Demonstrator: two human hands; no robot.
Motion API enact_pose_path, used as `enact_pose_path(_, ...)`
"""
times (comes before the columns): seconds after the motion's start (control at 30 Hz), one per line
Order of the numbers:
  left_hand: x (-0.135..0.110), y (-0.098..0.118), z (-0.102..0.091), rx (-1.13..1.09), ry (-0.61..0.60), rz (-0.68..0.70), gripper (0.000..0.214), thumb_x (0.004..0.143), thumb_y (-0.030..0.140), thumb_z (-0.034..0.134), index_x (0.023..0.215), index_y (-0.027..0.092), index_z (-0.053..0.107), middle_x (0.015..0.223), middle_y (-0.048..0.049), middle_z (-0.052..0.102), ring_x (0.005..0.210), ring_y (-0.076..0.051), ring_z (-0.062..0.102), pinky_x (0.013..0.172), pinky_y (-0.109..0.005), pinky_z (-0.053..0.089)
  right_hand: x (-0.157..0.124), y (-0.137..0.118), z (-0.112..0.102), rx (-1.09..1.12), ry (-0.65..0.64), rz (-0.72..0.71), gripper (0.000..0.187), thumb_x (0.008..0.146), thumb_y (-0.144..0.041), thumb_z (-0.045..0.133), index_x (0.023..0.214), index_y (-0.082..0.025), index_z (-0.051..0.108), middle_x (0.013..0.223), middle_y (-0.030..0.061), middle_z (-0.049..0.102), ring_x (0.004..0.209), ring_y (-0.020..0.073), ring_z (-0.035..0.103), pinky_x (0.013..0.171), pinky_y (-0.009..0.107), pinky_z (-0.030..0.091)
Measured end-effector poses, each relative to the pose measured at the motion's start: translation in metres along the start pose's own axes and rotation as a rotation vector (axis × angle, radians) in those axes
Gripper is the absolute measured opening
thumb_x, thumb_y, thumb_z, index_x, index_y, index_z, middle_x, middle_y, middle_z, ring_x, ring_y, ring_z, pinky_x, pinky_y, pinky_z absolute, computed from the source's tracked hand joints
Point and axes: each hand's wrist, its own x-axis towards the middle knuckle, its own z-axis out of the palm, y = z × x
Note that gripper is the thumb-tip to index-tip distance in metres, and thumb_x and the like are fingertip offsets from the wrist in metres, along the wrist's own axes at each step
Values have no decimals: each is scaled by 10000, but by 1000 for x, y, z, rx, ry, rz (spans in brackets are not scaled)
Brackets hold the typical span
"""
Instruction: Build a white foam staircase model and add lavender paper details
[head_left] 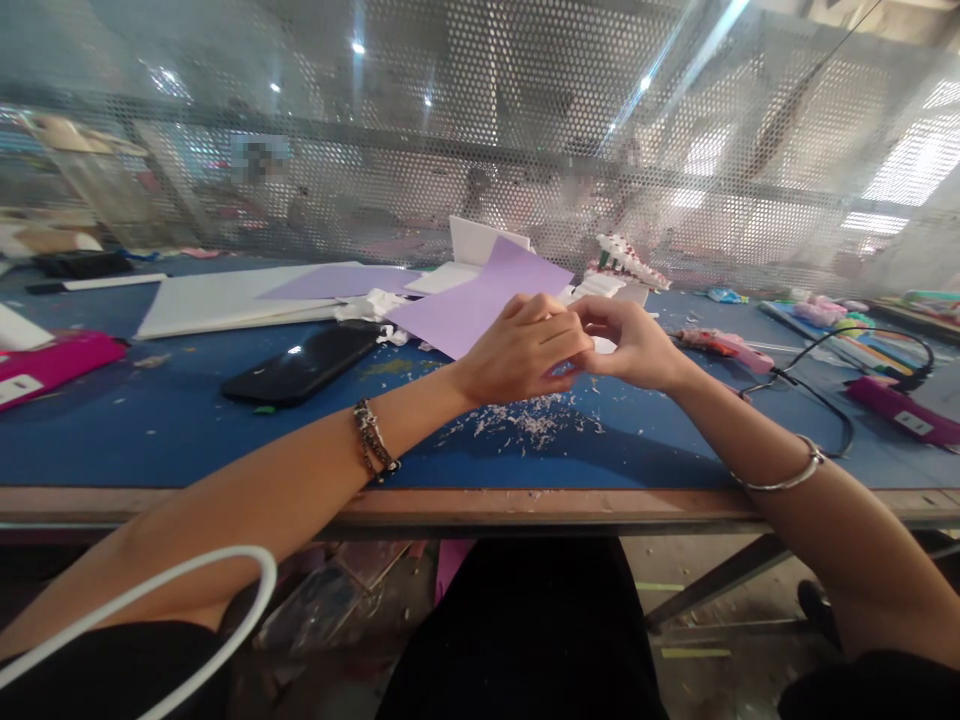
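Observation:
My left hand (521, 347) and my right hand (628, 343) meet above the blue table (150, 420), fingers curled and pinched together around something small that I cannot make out; a bit of purple shows between them. Below the hands lies a scatter of white shavings (525, 420). Just behind the hands lies a purple sheet (472, 300). A beaded bracelet is on my left wrist and a metal bangle on my right.
A black phone (304, 365) lies left of the hands. White boards (225, 298) lie behind it. A pink box (45, 365) is at far left. A pink glue gun (720, 345) with a black cable (825, 400) lies right. Perforated mesh (480, 130) backs the table.

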Motion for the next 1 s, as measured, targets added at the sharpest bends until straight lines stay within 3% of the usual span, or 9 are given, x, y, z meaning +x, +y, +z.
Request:
enact_pose_path(0.17,3,-8,-6,-72,16,76,169,885,213,445,1045,211,499,947,-30,638,858,-181,552,727,-317,426,0,0,-4,78,4,23,255,630,-267,666,824,-142,558,790,3,570,745,92,534,752,246,459)
enact_pose_path(0.33,6,-10,-12,-179,40,19,219,916,205,425,1130,189,466,1047,-76,597,945,-153,579,778,-295,476,1,1,-10,140,4,53,354,642,-408,696,847,-152,563,801,9,559,749,96,530,726,244,446)
enact_pose_path(0.5,6,-12,-14,-262,107,-31,96,898,183,473,967,168,538,903,-50,631,851,-130,592,717,-267,466,1,2,-15,99,36,52,320,678,-435,668,808,-158,574,771,1,533,719,87,497,677,232,415)
enact_pose_path(0.63,7,-16,-17,-159,119,-19,101,892,229,501,832,174,562,805,-25,641,734,-124,583,631,-274,407,1,4,-19,87,75,46,289,687,-414,659,804,-164,571,772,-4,520,705,83,483,665,226,410)
enact_pose_path(0.83,9,-19,-19,-37,87,31,96,896,253,485,832,217,547,794,-11,644,700,-143,560,617,-307,379,1,4,-23,86,50,54,302,663,-402,681,801,-164,558,751,-5,513,672,76,472,638,219,412)
enact_pose_path(1.0,8,-17,-19,-158,76,-62,131,906,271,455,829,246,558,833,-27,636,768,-152,569,684,-322,441,0,2,-24,38,-3,35,251,684,-354,665,792,-155,554,751,-3,518,685,78,489,687,230,427)
